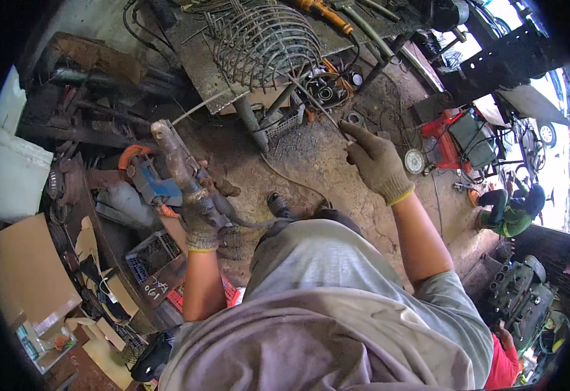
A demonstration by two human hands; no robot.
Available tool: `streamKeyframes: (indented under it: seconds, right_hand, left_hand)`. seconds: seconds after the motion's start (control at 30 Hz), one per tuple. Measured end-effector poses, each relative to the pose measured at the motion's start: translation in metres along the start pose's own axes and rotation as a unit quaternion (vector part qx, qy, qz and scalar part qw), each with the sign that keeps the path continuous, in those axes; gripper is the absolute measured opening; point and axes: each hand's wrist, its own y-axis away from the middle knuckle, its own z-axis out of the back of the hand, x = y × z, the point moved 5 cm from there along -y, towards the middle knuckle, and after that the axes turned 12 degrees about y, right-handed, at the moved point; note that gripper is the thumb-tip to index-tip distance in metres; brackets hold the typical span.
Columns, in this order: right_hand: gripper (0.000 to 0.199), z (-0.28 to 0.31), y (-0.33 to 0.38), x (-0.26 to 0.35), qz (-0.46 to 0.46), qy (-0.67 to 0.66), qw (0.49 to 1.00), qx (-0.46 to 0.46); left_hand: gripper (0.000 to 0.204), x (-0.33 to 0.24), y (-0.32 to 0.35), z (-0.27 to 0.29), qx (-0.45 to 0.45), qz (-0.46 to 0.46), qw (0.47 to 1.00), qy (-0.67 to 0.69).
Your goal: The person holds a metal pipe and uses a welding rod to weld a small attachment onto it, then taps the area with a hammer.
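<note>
My left hand (201, 225), in a knitted work glove with a yellow cuff, grips a worn, rusty welding electrode holder (179, 159). A thin welding rod (201, 106) sticks out of its tip towards the workbench, and a dark cable trails from its handle end near my waist. In its own glove, my right hand (379, 163) is closed around the end of a thin metal rod (317, 106), index finger stretched along it. The far end of that rod reaches the rounded cage of bent metal bars (269, 45) lying on the bench.
The metal workbench (200, 65) stands ahead, with an orange power tool (327, 14) on it. Beneath are a plastic crate (288, 117) and scrap. Cardboard (31, 267) and a black crate (153, 257) lie left. A red machine (444, 140) and a crouching person (513, 212) are right.
</note>
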Motion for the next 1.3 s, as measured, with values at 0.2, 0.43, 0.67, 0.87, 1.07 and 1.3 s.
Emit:
streamKeyframes:
  seconds: [0.2, 0.43, 0.67, 0.87, 1.07, 1.3]
  right_hand:
    - [0.037, 0.018, -0.004, -0.005, 0.001, -0.001, 1.0, 0.004]
    - [0.035, 0.036, -0.022, 0.013, 0.088, 0.072, 0.993, -0.042]
    - [0.036, 0.02, -0.031, 0.026, 0.075, 0.152, 0.983, -0.065]
    - [0.036, 0.03, -0.028, 0.049, 0.053, 0.204, 0.975, -0.068]
    - [0.038, 0.022, -0.035, 0.062, -0.003, 0.245, 0.969, -0.026]
    - [0.038, -0.001, -0.057, 0.051, 0.026, 0.248, 0.967, -0.048]
  left_hand:
    - [0.045, -0.007, -0.007, 0.0, -0.001, -0.104, 0.986, -0.134]
    - [0.04, -0.012, 0.003, -0.027, -0.035, -0.141, 0.982, -0.119]
    - [0.051, -0.011, -0.012, -0.014, 0.066, -0.009, 0.992, 0.109]
    - [0.054, -0.02, -0.033, -0.028, 0.033, 0.01, 0.998, 0.045]
    - [0.048, -0.006, -0.073, 0.011, 0.094, -0.002, 0.988, -0.122]
    - [0.043, 0.002, -0.083, 0.004, 0.05, 0.033, 0.997, -0.043]
